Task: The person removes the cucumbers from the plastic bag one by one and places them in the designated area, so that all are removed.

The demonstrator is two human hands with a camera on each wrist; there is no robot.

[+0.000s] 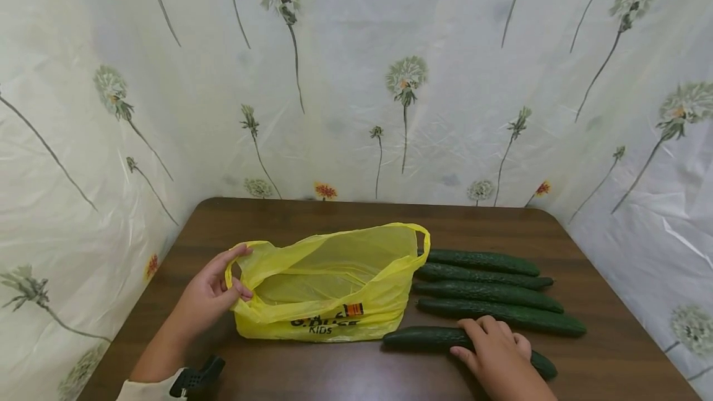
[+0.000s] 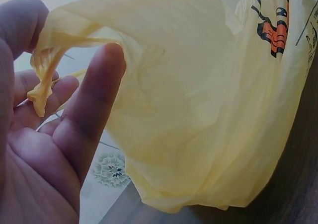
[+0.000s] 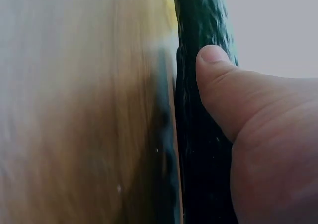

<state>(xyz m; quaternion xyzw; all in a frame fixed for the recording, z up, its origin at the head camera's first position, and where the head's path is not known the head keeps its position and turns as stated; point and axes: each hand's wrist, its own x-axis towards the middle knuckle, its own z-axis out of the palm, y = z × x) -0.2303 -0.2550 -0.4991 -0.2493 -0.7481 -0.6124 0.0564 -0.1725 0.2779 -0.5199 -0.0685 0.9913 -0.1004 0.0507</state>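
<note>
A yellow plastic bag (image 1: 328,320) with black print lies on the table, its mouth open toward the head camera. My left hand (image 1: 208,289) holds the bag by its left handle and rim; in the left wrist view the handle (image 2: 44,85) loops over the fingers and the thumb (image 2: 99,80) presses at the edge. My right hand (image 1: 498,351) grips a dark green cucumber (image 1: 420,337) from above. The left tip of this cucumber is right at the bag's lower right corner. In the right wrist view the thumb (image 3: 216,80) lies along the cucumber (image 3: 201,15).
Several more cucumbers (image 1: 490,291) lie side by side to the right of the bag, beyond the gripped one. The dark wooden table (image 1: 334,376) meets a curtain (image 1: 345,79) with a dandelion print at its back and sides.
</note>
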